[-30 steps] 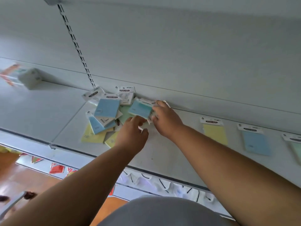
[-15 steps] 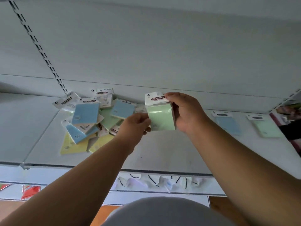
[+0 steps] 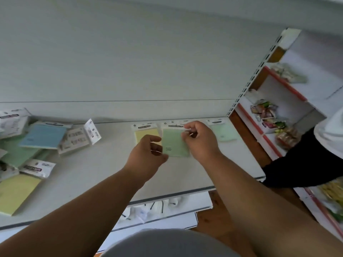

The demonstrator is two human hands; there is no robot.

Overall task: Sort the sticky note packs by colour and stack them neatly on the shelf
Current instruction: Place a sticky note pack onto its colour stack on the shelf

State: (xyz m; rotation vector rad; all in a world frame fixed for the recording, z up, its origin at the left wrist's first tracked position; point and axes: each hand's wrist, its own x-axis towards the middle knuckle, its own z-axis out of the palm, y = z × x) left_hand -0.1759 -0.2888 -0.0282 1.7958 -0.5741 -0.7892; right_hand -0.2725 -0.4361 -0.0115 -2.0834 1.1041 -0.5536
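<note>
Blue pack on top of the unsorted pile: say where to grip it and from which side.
Pinch the blue pack at its near right corner, coming from the right. It lies flat and uppermost, and that edge overhangs the packs beneath, so fingers could likely slip under.

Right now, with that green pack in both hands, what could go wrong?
1. The green pack is held over the spot between the yellow pack and another green pack; earlier a blue pack lay there, so colours may get mixed.
2. The left hand pinches only a corner; the pack may land crooked.
3. The unsorted pile sits loosely heaped, and one pack stands on edge; it could topple.
</note>
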